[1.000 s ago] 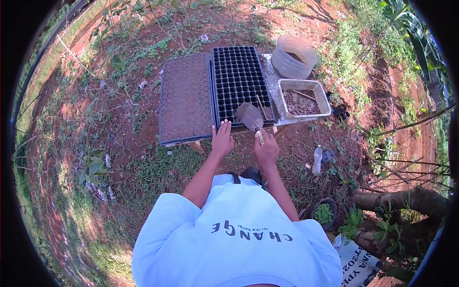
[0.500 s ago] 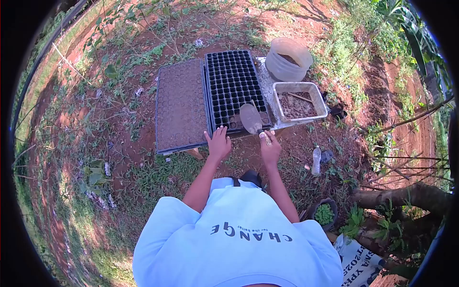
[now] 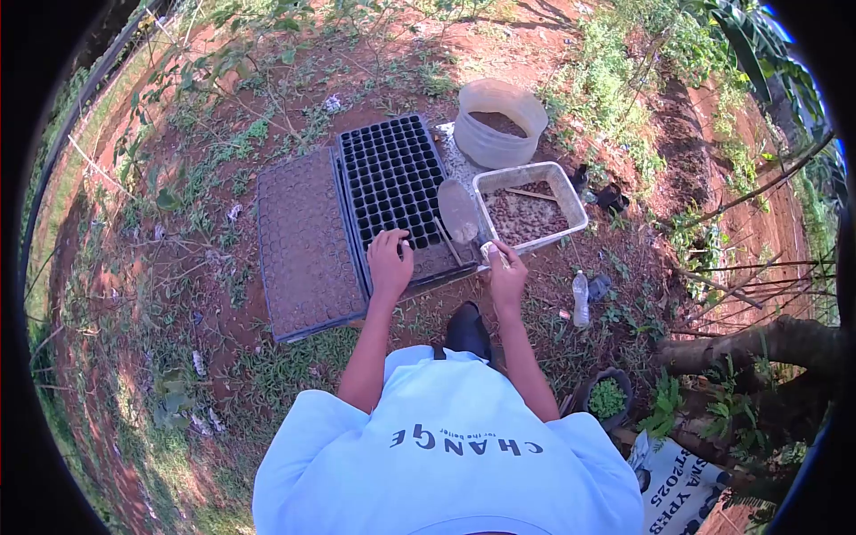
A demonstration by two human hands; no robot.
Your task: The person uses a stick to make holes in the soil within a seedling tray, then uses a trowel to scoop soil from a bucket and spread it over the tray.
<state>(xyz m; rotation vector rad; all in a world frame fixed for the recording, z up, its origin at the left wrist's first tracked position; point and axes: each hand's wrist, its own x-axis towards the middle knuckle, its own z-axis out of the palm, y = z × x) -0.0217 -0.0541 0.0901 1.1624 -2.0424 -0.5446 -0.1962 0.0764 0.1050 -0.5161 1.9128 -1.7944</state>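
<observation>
My right hand (image 3: 506, 275) is closed round the handle of a trowel (image 3: 458, 210), whose soil-dusted blade hangs over the right edge of the black seed tray (image 3: 388, 169). My left hand (image 3: 390, 263) rests on the near-left part of that tray, fingers bent but apart. Most of the tray's cells are dark and hollow; brown soil (image 3: 434, 262) shows in the nearest ones. A thin stick (image 3: 448, 241) lies across the near right cells. Left of it sits a second tray (image 3: 308, 241), filled level with soil.
Right of the trays, a white rectangular tub (image 3: 578, 205) holds soil and a wooden stick (image 3: 530, 193). Behind it stands a translucent round container (image 3: 503, 150) with soil inside. A plastic bottle (image 3: 580, 303) and a potted plant (image 3: 608, 398) are on the ground to the right.
The view has shifted, so the trays sit further left. My left hand has moved from the tray's near edge onto its cells. The trowel has moved to the tray's right edge.
</observation>
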